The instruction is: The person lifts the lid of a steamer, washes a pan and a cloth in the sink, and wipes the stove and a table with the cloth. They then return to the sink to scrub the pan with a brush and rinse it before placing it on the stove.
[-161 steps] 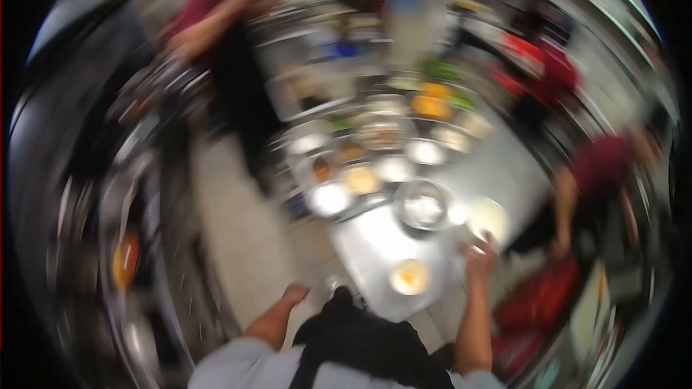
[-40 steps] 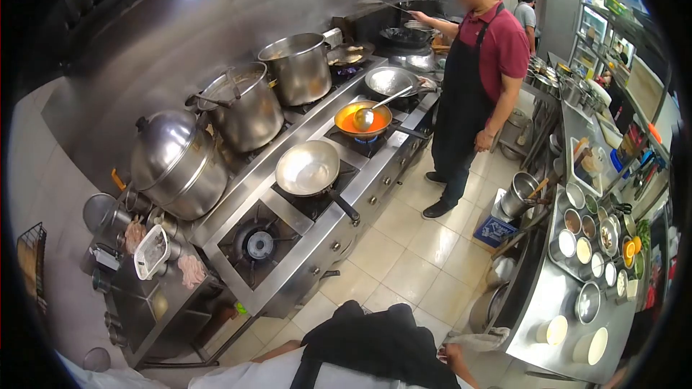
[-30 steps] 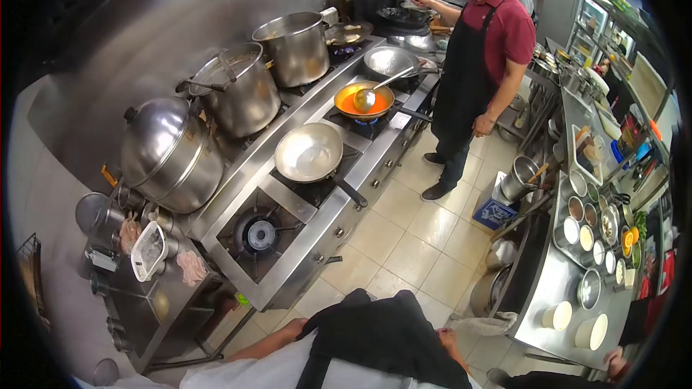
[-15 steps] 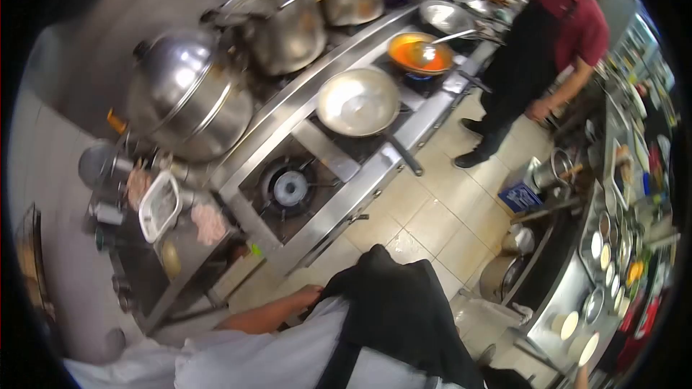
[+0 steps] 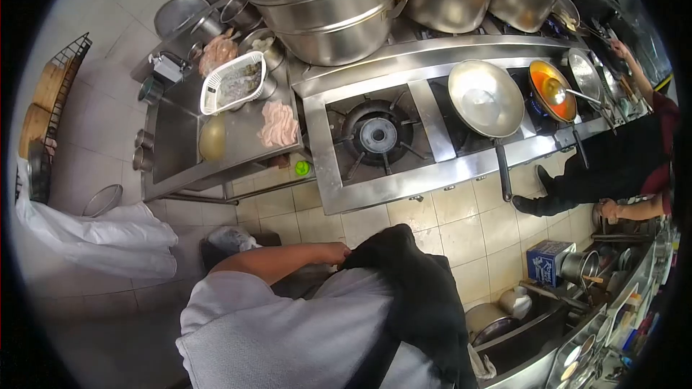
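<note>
Now our view has turned: the basket [image 5: 234,85] sits higher, at upper left, and the stove [image 5: 435,126] lies squarely ahead, probably within easier reach. Our left hand [image 5: 333,252] is by the apron [image 5: 411,288], lower centre; whether its fingers pinch the cloth, we cannot tell. Our right hand is out of view, fingers unseen.

The stove [image 5: 461,176] is silver-grey, its left burner [image 5: 377,135] black with a grey centre. On it, a pale silver pan [image 5: 486,97] has a black handle [image 5: 503,173], and a second pan [image 5: 536,74] holds orange liquid [image 5: 564,109]. Left of the stove are a white basket [image 5: 210,97] and a pink item [image 5: 278,124]; in front of it, cream floor tiles [image 5: 463,234] gridded with darker lines, a black apron [image 5: 411,270] over a light grey shirt [image 5: 288,328], and a blue box [image 5: 548,261].
</note>
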`<state>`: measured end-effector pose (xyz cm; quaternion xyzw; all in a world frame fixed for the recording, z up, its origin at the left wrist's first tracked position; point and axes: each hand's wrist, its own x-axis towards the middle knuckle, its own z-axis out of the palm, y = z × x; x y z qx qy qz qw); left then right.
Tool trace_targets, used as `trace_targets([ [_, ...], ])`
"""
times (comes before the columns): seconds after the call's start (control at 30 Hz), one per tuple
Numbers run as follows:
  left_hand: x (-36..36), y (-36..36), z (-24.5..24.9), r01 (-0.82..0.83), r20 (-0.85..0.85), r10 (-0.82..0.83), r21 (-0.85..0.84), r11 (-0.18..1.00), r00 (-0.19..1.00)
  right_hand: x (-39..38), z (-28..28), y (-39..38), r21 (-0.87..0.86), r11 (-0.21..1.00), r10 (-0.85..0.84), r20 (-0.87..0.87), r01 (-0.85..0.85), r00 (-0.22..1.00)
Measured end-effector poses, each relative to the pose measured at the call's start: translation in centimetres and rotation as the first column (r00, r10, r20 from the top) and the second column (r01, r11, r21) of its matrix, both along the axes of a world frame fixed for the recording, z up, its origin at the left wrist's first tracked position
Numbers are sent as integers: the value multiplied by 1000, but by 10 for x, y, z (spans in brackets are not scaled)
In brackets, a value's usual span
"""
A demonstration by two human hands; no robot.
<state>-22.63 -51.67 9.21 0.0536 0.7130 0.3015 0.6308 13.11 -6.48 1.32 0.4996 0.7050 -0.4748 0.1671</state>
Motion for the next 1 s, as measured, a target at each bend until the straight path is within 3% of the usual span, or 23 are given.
trace_targets([
  [0.13, 22, -11, -19, 20, -36, -19, 17, 1000, 999, 5, -5, 12, -9, 997, 76, 13, -76, 997],
  [0.2, 21, -12, -4, 34, 57, -38, 58, 998, 998, 5, -15, 21, -26, 990, 141, 6, -141, 990],
  [0.27, 6, -16, 19, -9, 188, 13, -24, 1000, 982, 0, -29, 32, -42, 972, 231, -7, -231, 973],
  [0.33, -24, -39, -40, 123, -108, -128, -53, 991, 986, -10, -41, 46, -41, 948, 314, -34, -316, 949],
  [0.37, -45, -35, -10, 76, -519, -175, -206, 976, 837, -20, -48, 50, -36, 937, 345, -48, -347, 937],
  [0.4, -53, -31, 22, -434, -738, 275, -27, 900, 616, -29, -53, 54, -32, 927, 371, -64, -373, 927],
  [0.43, -73, -38, 14, -650, -832, 457, 163, 742, 314, -42, -57, 53, -33, 920, 387, -79, -390, 919],
  [0.5, -102, -47, 58, -640, -921, 390, 301, 707, -3, -73, -48, 46, -41, 915, 397, -91, -402, 913],
  [0.57, -136, -67, 93, -686, -979, 203, 124, 717, 34, -143, 32, 13, -17, 887, 461, -49, -462, 886],
  [0.6, -159, -84, 94, -698, -976, 218, 143, 702, 20, -178, 63, 1, 12, 863, 506, -5, -506, 863],
  [0.63, -183, -100, 93, -672, -992, 129, 98, 734, -3, -187, 44, 5, -28, 913, 402, -119, -408, 908],
  [0.67, -201, -116, 88, -648, -999, 37, 46, 760, -27, -203, 46, 1, -10, 906, 418, -120, -422, 900],
  [0.8, -248, -172, 51, -636, -1000, 4, -14, 772, 27, -283, 58, -55, 63, 861, 508, -183, -505, 842],
  [0.87, -252, -197, 41, -508, -989, 2, -74, 858, 147, -327, 59, -87, 154, 635, 763, -279, -757, 583],
  [0.93, -238, -229, 32, -509, -989, -42, -110, 853, 143, -377, 71, -137, 95, 616, 775, -253, -782, 579],
  [1.0, -227, -284, 23, -536, -1000, -12, -21, 844, 21, -422, 78, -186, 65, 595, 748, -409, -801, 523],
])
